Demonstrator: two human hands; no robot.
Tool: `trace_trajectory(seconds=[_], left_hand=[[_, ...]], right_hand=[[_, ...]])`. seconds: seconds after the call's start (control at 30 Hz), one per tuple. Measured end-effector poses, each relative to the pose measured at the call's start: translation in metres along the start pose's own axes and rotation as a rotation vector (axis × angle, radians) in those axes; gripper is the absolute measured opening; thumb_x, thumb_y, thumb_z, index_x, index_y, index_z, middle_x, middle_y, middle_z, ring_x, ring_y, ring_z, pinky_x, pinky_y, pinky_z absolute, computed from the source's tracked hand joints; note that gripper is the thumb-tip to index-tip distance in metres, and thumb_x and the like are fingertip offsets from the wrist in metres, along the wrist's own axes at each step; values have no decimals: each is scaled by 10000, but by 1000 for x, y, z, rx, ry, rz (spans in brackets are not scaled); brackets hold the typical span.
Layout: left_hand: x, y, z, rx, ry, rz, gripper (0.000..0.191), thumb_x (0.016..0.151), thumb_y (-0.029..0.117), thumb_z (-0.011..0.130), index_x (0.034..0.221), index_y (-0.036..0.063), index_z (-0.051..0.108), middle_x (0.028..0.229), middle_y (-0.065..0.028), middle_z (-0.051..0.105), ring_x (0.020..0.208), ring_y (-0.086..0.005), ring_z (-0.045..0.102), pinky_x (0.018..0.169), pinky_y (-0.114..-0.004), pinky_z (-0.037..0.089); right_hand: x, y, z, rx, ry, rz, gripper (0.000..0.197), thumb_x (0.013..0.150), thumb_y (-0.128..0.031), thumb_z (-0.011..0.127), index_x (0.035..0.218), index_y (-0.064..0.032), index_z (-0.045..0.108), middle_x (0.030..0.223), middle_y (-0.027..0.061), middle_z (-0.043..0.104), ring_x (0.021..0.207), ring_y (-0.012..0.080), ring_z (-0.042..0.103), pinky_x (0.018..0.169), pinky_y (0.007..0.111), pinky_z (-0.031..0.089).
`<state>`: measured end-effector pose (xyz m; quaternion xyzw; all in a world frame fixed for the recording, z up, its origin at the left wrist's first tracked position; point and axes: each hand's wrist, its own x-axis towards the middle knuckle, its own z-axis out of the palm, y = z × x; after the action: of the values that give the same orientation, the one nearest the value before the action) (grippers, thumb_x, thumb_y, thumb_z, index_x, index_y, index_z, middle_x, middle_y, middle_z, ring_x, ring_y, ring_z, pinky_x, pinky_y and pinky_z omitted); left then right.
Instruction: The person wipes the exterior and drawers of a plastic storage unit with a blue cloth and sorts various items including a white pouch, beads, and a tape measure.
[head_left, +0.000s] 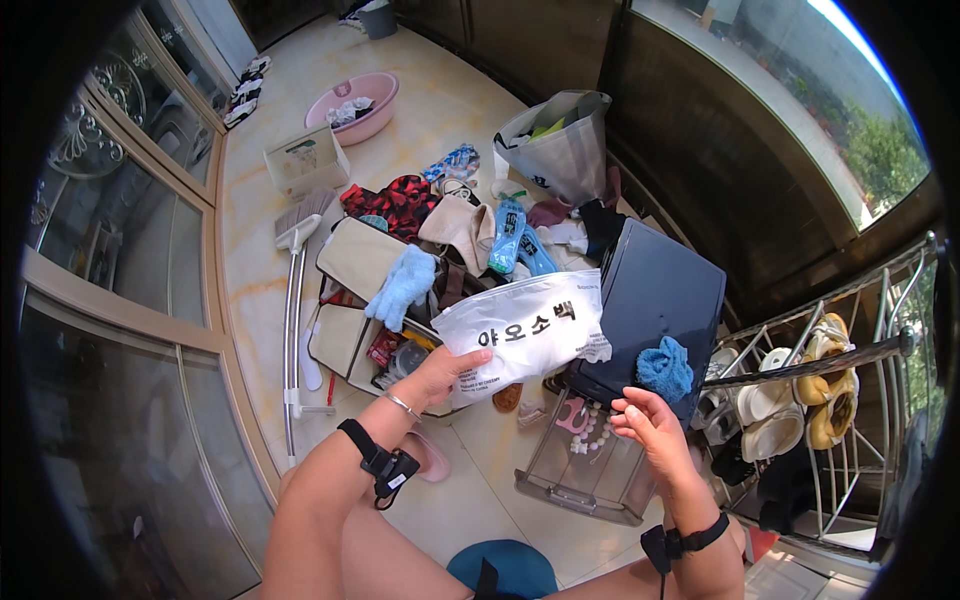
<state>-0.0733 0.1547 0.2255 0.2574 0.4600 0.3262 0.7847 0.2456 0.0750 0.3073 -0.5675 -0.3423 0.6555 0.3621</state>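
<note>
My left hand (442, 375) grips the lower left corner of a white plastic bag (525, 322) printed with black lettering, thumb on top. To its right, my right hand (649, 424) holds nothing, its fingers slightly curled and apart. Just above that hand, a crumpled blue cloth (665, 369) lies on a dark blue box or cabinet top (660, 292). Below, a translucent drawer (577, 487) stands out with a pink item (576, 416) and a string of white beads (600, 439) in it. Light blue fuzzy gloves (403, 286) lie across an opened beige storage box (364, 259) behind my left hand.
Clothes, packaged blue items (508, 236) and a grey bag (562, 157) lie beyond. A pink basin (375, 112) and white box (306, 161) stand farther off. A broom (300, 225) lies left, beside glass doors. At right is a metal shoe rack (862, 450); a pink slipper (429, 459) sits below.
</note>
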Motion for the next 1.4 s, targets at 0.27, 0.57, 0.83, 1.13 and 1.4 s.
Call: trace_trajectory(seconds=[0.27,0.57,0.83,1.13,1.4], left_hand=[[80,-63,9,-171,384,66,416,755,126,735,1113,13,558,1041,-75,625,901,-192,622,753,-351,517],[149,-134,11,-209,353,-124,458,798,134,685,1176,-14,473,1079,-75,575,958,-209,567,790,-331,456],[76,-90,-53,522,727,314,275,809,107,640,1046,-9,566,950,-79,625,770,-125,591,681,-242,482],[73,-134,-174,1027,1060,-58,817,586,260,799,1265,20,412,1187,-223,483,1084,-357,476,940,-407,392],[97,-119,-169,1087,1102,-251,1023,559,255,818,1372,145,208,1249,-229,350,1098,-426,443,928,-467,405]], right_hand=[[-15,15,1,-317,-191,36,260,863,-105,594,1093,14,566,1010,72,628,937,122,587,841,257,456],[-6,23,-2,-601,-116,19,281,813,-79,617,1071,27,580,967,116,633,879,173,623,783,275,483],[-3,17,3,-667,-131,28,278,806,-92,620,1059,20,589,943,128,627,855,184,628,750,277,484],[9,30,9,-580,-149,154,273,813,-55,609,1070,32,576,964,114,622,879,172,618,787,278,482],[14,32,12,-627,-156,175,274,814,-100,609,1061,17,585,969,125,629,880,184,623,780,278,481]])
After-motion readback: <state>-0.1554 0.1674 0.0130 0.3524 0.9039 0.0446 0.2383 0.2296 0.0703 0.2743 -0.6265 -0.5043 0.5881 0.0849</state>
